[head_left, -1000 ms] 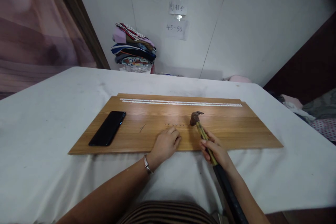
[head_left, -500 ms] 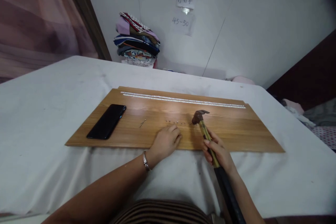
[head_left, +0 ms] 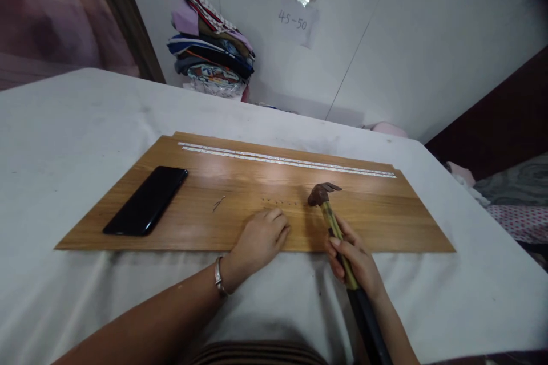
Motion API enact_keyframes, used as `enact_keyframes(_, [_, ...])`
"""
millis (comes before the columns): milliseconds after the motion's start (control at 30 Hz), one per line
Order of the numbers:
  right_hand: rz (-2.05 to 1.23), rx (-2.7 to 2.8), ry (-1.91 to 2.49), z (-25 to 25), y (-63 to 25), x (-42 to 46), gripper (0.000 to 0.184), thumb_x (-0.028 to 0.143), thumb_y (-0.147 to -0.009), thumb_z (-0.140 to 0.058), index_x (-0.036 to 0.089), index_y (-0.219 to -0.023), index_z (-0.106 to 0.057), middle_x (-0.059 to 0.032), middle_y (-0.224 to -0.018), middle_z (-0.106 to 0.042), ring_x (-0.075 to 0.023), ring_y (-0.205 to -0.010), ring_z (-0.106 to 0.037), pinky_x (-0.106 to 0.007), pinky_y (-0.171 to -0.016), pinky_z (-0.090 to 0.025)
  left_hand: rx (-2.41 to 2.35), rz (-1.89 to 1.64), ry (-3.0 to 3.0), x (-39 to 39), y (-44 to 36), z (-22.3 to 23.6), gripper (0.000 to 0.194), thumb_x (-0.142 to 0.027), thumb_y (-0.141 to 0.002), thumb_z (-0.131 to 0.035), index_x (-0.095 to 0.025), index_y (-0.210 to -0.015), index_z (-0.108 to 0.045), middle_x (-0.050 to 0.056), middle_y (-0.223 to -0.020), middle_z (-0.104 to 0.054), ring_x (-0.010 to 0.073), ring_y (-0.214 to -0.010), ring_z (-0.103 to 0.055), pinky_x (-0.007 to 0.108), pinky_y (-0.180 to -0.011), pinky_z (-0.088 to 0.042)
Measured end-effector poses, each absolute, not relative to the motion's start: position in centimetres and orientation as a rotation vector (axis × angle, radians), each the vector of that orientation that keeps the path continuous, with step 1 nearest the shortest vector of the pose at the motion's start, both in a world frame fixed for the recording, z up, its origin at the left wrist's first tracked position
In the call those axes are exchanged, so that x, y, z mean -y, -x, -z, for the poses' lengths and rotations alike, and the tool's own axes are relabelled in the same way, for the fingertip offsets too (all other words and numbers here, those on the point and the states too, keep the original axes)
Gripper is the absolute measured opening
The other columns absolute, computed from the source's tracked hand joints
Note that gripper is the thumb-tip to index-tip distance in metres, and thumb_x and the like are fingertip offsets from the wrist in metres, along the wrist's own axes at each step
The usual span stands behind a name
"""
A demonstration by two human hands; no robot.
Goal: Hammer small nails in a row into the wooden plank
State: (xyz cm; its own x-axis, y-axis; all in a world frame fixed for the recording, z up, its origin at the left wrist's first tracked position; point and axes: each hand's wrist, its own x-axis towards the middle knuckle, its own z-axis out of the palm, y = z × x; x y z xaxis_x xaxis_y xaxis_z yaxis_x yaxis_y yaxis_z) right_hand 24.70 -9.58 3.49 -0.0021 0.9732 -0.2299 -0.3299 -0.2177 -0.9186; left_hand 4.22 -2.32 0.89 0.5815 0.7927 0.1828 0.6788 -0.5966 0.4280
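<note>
My right hand (head_left: 353, 254) is closed around the handle of a claw hammer (head_left: 327, 218). Its rusty head is over the wooden board (head_left: 385, 211), with the claw toward the right. My left hand (head_left: 263, 238) rests at the board's near edge, fingers curled together; whatever may be under them is hidden. Just beyond its fingertips, several tiny dark nail heads or marks (head_left: 279, 201) form a row in the wood. Farther left, two thin loose nails (head_left: 218, 203) lie crossed on the board.
A black phone (head_left: 148, 201) lies at the board's left end. Two white measuring strips (head_left: 282, 159) run along its far side. The board lies on a white-covered table (head_left: 128, 108). Folded clothes (head_left: 214, 48) are stacked by the wall, where handwritten paper notes (head_left: 295, 20) hang.
The view has tilted and shifted slightly, so the board and phone appear lower and farther left. Both hands keep nearly the same pose, the hammer still held over the board.
</note>
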Motion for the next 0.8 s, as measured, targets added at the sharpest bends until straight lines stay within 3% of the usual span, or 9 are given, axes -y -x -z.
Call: enact_keyframes(800, [-1.497,0.802,1.214,-3.97,-24.70,10.21,0.066,0.033,-0.083,-0.066,0.021,-0.142,-0.039,0.0076,-0.059,-0.054,-0.0034,-0.030,-0.037,-0.014,-0.029,-0.028,-1.189,-0.417,-2.483,2.13,-4.13,-1.38,0.020,-0.023,-0.095,-0.046,-0.018,-0.084,-0.063,0.004,-0.088,-0.063,0.0178,-0.083,-0.057,0.032,-0.074,-0.044])
